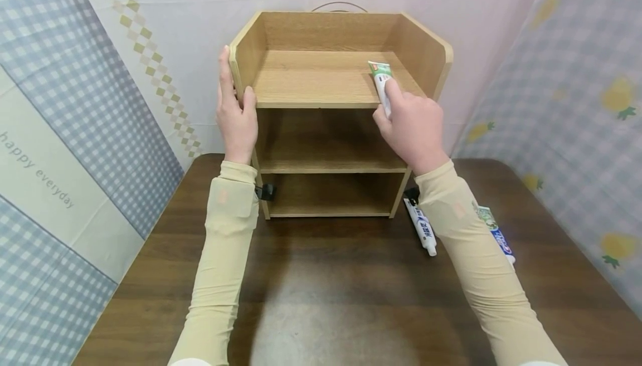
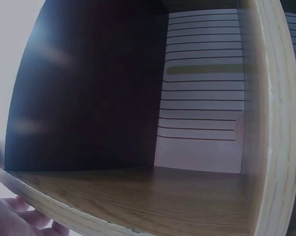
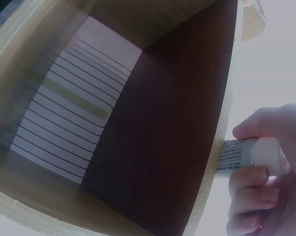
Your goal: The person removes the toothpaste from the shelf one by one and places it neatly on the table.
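A small light-wood shelf unit [image 1: 311, 82] with a top tray and two compartments below stands at the back of the table. My left hand [image 1: 237, 123] holds its left side panel, fingers along the outside and thumb at the front edge. My right hand [image 1: 415, 129] grips a white and green toothpaste tube [image 1: 382, 81] near its cap end. The tube's flat end points back over the right part of the top board. In the right wrist view, the white cap [image 3: 267, 153] shows between thumb and fingers, beside the front edge of the board.
On the dark wooden table [image 1: 321, 293], a white and blue toothpaste tube [image 1: 421, 227] lies right of the shelf. Another green and blue tube [image 1: 496, 235] is partly hidden behind my right forearm. Patterned cloth [image 1: 567, 76] hangs behind and at both sides.
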A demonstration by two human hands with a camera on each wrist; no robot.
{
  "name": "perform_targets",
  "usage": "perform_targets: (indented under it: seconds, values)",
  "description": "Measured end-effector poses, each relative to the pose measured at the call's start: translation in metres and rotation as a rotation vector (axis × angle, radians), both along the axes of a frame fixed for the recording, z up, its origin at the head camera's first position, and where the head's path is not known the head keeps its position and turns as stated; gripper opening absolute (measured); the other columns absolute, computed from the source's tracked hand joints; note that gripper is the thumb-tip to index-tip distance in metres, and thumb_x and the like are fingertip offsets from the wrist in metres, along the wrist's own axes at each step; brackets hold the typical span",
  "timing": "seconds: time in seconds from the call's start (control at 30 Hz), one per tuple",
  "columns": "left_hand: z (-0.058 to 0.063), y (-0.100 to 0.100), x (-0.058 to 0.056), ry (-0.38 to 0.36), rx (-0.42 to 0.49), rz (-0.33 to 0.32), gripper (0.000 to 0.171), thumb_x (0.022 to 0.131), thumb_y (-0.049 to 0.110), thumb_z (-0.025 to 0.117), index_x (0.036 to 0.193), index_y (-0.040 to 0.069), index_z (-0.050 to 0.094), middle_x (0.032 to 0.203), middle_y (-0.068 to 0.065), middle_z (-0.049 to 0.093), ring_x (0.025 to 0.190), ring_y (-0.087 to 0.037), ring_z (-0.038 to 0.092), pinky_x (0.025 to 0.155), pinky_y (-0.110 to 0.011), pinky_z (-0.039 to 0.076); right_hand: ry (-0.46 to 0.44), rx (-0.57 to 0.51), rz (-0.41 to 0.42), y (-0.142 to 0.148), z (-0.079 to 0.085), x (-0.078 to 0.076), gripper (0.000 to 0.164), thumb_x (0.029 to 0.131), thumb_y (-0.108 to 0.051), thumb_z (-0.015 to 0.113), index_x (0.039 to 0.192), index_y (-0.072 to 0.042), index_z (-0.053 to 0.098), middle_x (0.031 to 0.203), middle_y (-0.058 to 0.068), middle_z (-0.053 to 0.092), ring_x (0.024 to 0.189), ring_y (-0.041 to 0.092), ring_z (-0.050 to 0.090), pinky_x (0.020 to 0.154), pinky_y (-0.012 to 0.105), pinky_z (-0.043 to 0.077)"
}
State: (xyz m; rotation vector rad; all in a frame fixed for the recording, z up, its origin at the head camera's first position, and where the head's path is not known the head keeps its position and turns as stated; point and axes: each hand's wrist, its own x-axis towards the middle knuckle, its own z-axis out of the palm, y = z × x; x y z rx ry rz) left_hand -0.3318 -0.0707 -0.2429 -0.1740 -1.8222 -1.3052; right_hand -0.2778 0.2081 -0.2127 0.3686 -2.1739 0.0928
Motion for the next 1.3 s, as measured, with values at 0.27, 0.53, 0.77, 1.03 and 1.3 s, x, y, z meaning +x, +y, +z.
perform_targets:
  seconds: [0.27,0.53,0.77,1.03,1.3]
  values:
    - [-0.001,0.003,0.001,-0.007,0.005,-0.005,0.065,0.093,0.01,0.046,0.151,0.034,0.031,0.152,0.018,0.038,0.124,-0.002,0.046,0.099,-0.028,0.042,-0.077,-0.075,0.036,0.01,0.002,0.002,0.022,0.085,-0.02,0.052,0.099,-0.004,0.054,0.064,0.016,0.059,0.052,0.036,0.051,0.048,0.046,0.035]
    - [-0.001,0.005,-0.001,-0.005,0.002,-0.012,0.065,0.093,0.009,0.046,0.151,0.034,0.03,0.152,0.02,0.036,0.125,-0.001,0.045,0.098,-0.029,0.041,-0.031,-0.175,0.132,0.018,-0.007,0.012,0.029,0.089,-0.02,0.056,0.112,-0.005,0.064,0.088,0.018,0.071,0.06,0.036,0.055,0.054,0.045,0.036]
    - [-0.003,0.004,-0.003,-0.001,0.009,-0.022,0.065,0.093,0.01,0.045,0.151,0.035,0.03,0.152,0.017,0.038,0.121,-0.006,0.048,0.096,-0.03,0.043,0.075,-0.189,0.208,0.023,-0.016,0.027,0.031,0.089,-0.019,0.058,0.116,-0.006,0.067,0.101,0.016,0.073,0.066,0.036,0.057,0.06,0.046,0.04]
    - [-0.003,0.0,-0.003,-0.004,0.014,-0.008,0.066,0.092,0.01,0.045,0.151,0.035,0.031,0.151,0.016,0.04,0.119,-0.008,0.049,0.094,-0.031,0.044,0.203,-0.216,0.253,0.033,-0.023,0.049,0.033,0.089,-0.019,0.056,0.115,-0.006,0.07,0.096,0.018,0.074,0.068,0.036,0.058,0.062,0.048,0.041]
    - [-0.002,0.0,-0.003,-0.011,0.003,0.014,0.065,0.092,0.011,0.046,0.151,0.035,0.031,0.15,0.016,0.041,0.119,-0.008,0.05,0.094,-0.034,0.044,0.308,-0.281,0.265,0.045,-0.035,0.074,0.033,0.085,-0.02,0.058,0.109,-0.005,0.073,0.088,0.021,0.072,0.065,0.04,0.053,0.06,0.051,0.036]
